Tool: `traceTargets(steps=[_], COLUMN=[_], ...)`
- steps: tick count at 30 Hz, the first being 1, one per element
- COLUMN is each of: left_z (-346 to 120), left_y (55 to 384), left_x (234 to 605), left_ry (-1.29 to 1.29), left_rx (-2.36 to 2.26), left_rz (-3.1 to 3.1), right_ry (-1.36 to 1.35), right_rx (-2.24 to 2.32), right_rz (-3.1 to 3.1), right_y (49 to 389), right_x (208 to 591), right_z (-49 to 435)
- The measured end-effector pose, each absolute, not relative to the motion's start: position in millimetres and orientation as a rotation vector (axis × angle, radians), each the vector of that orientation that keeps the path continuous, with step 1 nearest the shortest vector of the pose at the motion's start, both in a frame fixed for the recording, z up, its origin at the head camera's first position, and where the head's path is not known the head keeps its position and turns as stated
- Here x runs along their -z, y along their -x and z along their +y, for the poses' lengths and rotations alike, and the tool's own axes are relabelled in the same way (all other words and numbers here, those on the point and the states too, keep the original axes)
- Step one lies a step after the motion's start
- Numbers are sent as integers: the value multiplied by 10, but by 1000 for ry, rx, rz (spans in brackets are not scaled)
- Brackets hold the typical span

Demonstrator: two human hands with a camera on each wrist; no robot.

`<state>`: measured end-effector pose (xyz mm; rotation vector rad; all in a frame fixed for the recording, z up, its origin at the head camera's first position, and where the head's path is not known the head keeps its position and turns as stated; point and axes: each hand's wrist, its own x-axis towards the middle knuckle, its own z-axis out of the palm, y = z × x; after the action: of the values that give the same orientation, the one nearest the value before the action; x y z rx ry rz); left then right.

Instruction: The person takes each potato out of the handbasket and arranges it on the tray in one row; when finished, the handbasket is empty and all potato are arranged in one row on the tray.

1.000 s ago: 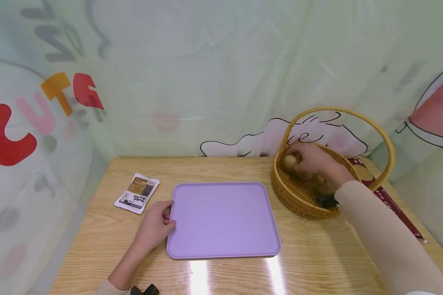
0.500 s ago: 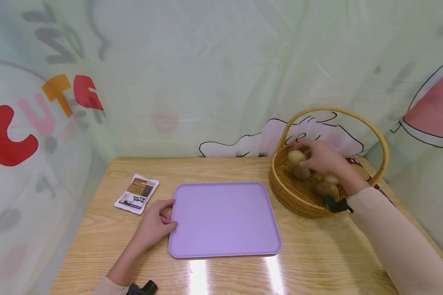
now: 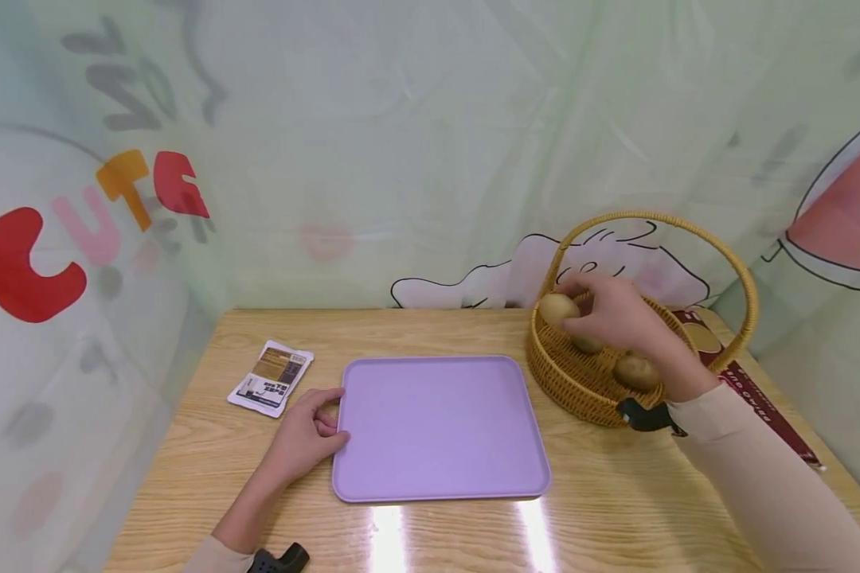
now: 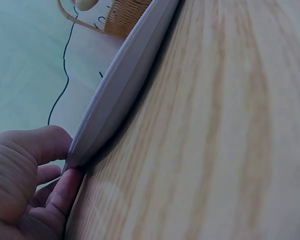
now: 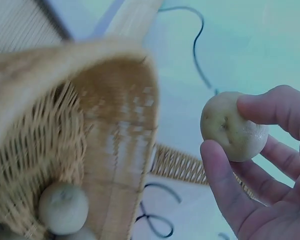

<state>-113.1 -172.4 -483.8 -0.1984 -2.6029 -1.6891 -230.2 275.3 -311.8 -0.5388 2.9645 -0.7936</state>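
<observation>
My right hand [image 3: 612,314] pinches a potato [image 3: 559,309] between thumb and fingers, over the left rim of the wicker basket [image 3: 569,390]. In the right wrist view the potato [image 5: 232,125] is pale and round, held above the basket's rim. More potatoes [image 3: 636,372] lie inside the basket, partly covered by my hand and wrist. At the lilac tray's left edge, my left hand [image 3: 304,434] pinches the rim of the tray [image 3: 440,430]. The left wrist view shows the thumb and fingertips at the corner of the tray [image 4: 120,90], which lies flat on the wooden table.
A white and brown printed packet [image 3: 272,378] lies left of the tray. The basket's tall handle [image 3: 645,215] arches up near my right forearm. A dark red printed strip [image 3: 767,414] lies behind the basket, and a printed curtain [image 3: 373,159] hangs behind the table [image 3: 459,533].
My right hand has lifted the potato from inside the basket, up and slightly left to its rim. The left hand keeps its place on the tray.
</observation>
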Motion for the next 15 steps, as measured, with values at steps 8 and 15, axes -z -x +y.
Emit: traceTargets(steps=[8, 15], left_z=[-1733, -1746], left_y=[1174, 1188], left_x=[4867, 4879], left_ry=[231, 220], left_rx=[1672, 1670], left_rz=[-2589, -2596], right_ry=[693, 722], right_rx=[829, 890], right_rz=[2962, 2924], right_y=[2231, 2232], right_x=[3124, 3235], right_z=[2456, 2238])
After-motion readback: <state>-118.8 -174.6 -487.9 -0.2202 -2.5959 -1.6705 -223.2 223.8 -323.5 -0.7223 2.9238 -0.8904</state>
